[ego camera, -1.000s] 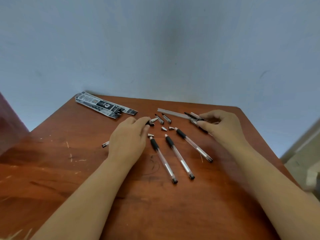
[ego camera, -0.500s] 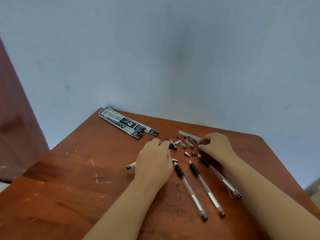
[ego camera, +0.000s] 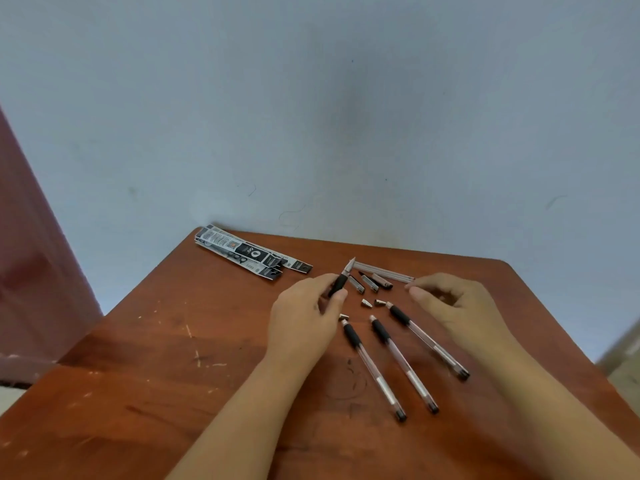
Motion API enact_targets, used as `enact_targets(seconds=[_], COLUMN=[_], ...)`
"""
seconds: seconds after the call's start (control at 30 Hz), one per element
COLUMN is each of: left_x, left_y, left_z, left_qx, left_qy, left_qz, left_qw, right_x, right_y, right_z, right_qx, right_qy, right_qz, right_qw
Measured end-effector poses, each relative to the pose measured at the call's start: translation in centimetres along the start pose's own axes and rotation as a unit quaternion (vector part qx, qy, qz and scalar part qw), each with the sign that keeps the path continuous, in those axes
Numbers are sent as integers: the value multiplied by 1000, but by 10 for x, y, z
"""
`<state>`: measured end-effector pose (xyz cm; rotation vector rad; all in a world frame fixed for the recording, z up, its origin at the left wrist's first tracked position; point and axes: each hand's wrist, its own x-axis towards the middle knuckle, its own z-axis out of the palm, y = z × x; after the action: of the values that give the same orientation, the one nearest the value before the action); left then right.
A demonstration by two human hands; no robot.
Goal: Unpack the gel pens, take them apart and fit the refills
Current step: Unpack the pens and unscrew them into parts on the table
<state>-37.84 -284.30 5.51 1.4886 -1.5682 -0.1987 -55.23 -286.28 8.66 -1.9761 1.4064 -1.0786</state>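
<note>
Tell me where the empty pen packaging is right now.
In the head view the packaging lies at the table's far left corner by the wall, left of and beyond the left hand, with nothing touching it.

Two bare forearms reach into view from the bottom edge, each ending in a bare hand: the left hand point(ego camera: 304, 323) and the right hand point(ego camera: 460, 306). No sleeve, cuff, watch, ring or band shows anywhere from the fingers back to where the arms leave the frame. Short, unpainted nails show at the fingertips point(ego camera: 414, 292) of the right hand. The arms are slender and smooth.
</note>
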Motion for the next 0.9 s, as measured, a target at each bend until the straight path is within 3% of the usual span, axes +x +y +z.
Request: enact_targets(seconds=[0.1,0.17,0.3,0.47,0.63,0.9], left_x=[-1,-2,-5,-8,-10,-12], left_y=[2,1,1,0,3,6], left_z=[-4,-3,4,11,9,10], left_qx=[-87,-51,48,89,56,25], left_qy=[-4,-47,-87,-102,-116,-169], left_qz=[-38,18,135,199,197,173], left_qw=[995,997,986,971,972,970], right_x=[-10,-10,-9,-10,-8,-8], right_y=[1,3,11,19,19,19], right_z=[-1,0,5,14,4,-2], right_qx=[55,79,53,6,-1,-40], right_qy=[35,36,-53,-110,-163,-173], right_qz=[-2,-6,-6,-47,-51,-114], right_qw=[998,996,997,993,985,978])
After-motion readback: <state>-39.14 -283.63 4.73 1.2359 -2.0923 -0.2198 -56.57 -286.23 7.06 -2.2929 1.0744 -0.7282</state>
